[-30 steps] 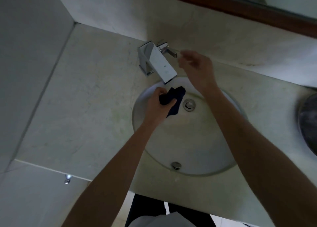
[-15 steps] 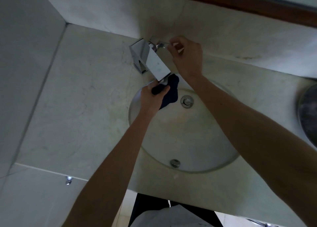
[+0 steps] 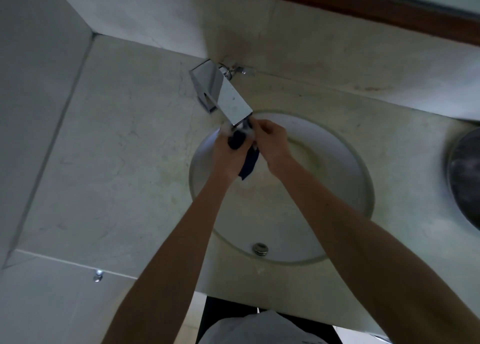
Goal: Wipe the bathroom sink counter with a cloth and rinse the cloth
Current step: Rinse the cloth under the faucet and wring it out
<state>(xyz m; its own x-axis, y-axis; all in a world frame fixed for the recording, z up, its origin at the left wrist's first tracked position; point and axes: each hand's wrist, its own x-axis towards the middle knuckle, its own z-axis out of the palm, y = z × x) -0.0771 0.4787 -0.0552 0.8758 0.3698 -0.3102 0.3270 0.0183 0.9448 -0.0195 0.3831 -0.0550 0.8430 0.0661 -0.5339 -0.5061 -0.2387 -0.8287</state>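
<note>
A dark blue cloth is bunched under the spout of the chrome faucet, over the round white sink. My left hand grips the cloth's upper bunch, and my right hand pinches it from the right side. One end of the cloth hangs down between my wrists. Water seems to splash around the cloth, blurred. The pale marble counter surrounds the sink.
The faucet's small lever handle sits at the back wall. An overflow hole shows on the sink's near wall. A dark round object lies at the counter's right edge. A wood-framed mirror hangs above.
My right hand left the faucet's lever handle and came down to the cloth. My left hand lifted the cloth right under the spout.
</note>
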